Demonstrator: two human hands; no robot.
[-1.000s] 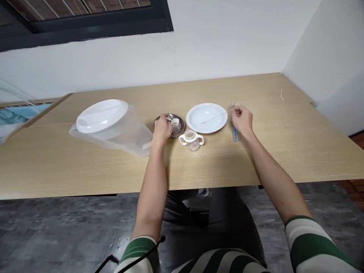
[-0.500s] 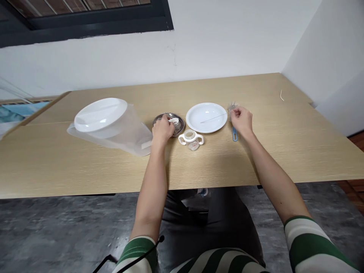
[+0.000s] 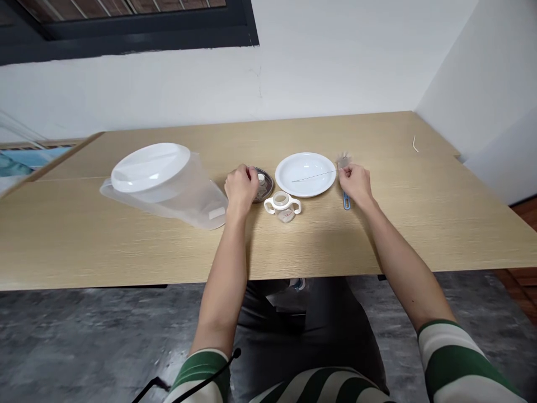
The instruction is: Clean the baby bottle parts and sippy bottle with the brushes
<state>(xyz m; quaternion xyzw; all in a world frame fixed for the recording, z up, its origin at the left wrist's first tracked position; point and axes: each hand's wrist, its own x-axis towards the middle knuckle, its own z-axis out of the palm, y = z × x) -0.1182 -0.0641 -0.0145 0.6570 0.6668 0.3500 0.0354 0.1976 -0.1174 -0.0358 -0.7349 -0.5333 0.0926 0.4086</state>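
Count on the table [image 3: 126, 257], taking the two-handled cup [image 3: 285, 214] as clock centre, w/ my body at 6: 1 cup; 1 white plate [image 3: 305, 189] at 1 o'clock; 1 metal dish [image 3: 271, 183] at 10; 1 brush [image 3: 346, 201] w/ blue handle at 2; 1 pale bent strip [image 3: 415, 144], also at 2 but well farther out; 1 see-through pitcher [image 3: 180, 204] w/ 1 white lid [image 3: 153, 165] on top at 9; 1 thin wire [image 3: 314, 176] over the plate; 2 hands, both mine. R hand [image 3: 350, 176] is at 2, thumb & index tips together, pinched on the wire's R end; its free end points to approx 8 o'clock of the plate. Can't tell if the wire touches the plate or hangs just above. L hand [image 3: 245, 182] is at 10, fingers curled & bunched close w/ thumb, in front of the dish; can't tell if they're clamped on anything, b/c the back of my hand blocks the view. Small clear-and-white piece [image 3: 261, 178] sits in the dish, just to 3 o'clock of those fingers, partly hidden; exact shape n/a. My L hand also covers the dish's L side. R hand hides the brush's middle, so only bristle end & lower handle show; bristles blurry. Red marks on the cup too small to read.
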